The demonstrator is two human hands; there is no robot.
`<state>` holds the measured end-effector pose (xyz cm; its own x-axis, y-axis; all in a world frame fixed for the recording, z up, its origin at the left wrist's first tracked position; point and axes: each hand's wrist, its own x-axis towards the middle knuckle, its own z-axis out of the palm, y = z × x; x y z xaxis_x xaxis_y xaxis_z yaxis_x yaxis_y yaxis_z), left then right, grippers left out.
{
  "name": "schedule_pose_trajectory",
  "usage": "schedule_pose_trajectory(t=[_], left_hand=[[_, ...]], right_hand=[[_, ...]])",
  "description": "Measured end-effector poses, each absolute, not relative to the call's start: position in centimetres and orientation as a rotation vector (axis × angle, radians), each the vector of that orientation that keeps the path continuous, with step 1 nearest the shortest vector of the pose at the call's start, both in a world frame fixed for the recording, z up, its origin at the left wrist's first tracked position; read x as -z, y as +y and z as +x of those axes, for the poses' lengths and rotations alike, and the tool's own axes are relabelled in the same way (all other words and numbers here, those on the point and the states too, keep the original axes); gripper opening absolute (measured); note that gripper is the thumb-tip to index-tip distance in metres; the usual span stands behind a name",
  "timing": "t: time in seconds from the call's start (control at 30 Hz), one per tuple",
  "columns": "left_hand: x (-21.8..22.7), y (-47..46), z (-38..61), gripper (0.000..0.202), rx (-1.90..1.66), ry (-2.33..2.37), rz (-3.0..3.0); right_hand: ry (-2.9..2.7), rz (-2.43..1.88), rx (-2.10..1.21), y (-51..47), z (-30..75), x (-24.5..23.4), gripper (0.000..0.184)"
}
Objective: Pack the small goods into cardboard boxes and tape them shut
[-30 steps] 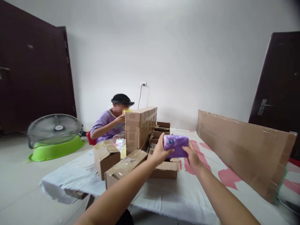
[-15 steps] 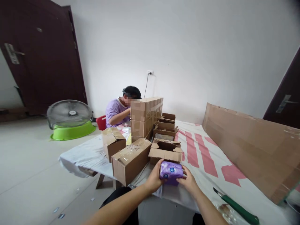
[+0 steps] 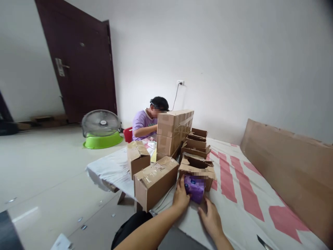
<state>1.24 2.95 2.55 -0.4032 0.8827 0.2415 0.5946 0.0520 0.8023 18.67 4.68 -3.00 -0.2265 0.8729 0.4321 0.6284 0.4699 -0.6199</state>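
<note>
A purple soft packet (image 3: 195, 188) rests on the cloth-covered table (image 3: 234, 194), right in front of an open cardboard box (image 3: 197, 166). My left hand (image 3: 180, 198) is closed on the packet's left end, thumb up along its side. To the packet's lower right, my right hand (image 3: 211, 218) lies flat on the cloth with fingers stretched toward it, just short of touching. A taped long carton (image 3: 155, 180) sits immediately left of my left hand.
Stacked cartons (image 3: 173, 132) and more open boxes (image 3: 196, 142) fill the table's far left. A person in a purple shirt (image 3: 143, 121) sits behind them. A large cardboard sheet (image 3: 291, 166) stands along the right. A knife tip (image 3: 264, 242) shows bottom right. A fan (image 3: 101, 123) stands on a green basin.
The packet came down from mid-air to the table in front of the open box. My right hand let go of it and now lies flat beside it. The view swung right.
</note>
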Motion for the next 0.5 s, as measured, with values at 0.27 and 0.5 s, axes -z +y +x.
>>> schedule_pose_trajectory(t=[0.27,0.5], left_hand=[[-2.2,6.0,0.6,0.090,-1.204,2.075,1.448],[-2.1,7.1,-0.7,0.092,-1.386,1.908,1.355]], right_hand=[[-1.958,-1.108,-0.273,4.9,18.3,3.2,0.051],[-2.336,-1.098,-0.270,7.2,12.9,-0.2,0.054]])
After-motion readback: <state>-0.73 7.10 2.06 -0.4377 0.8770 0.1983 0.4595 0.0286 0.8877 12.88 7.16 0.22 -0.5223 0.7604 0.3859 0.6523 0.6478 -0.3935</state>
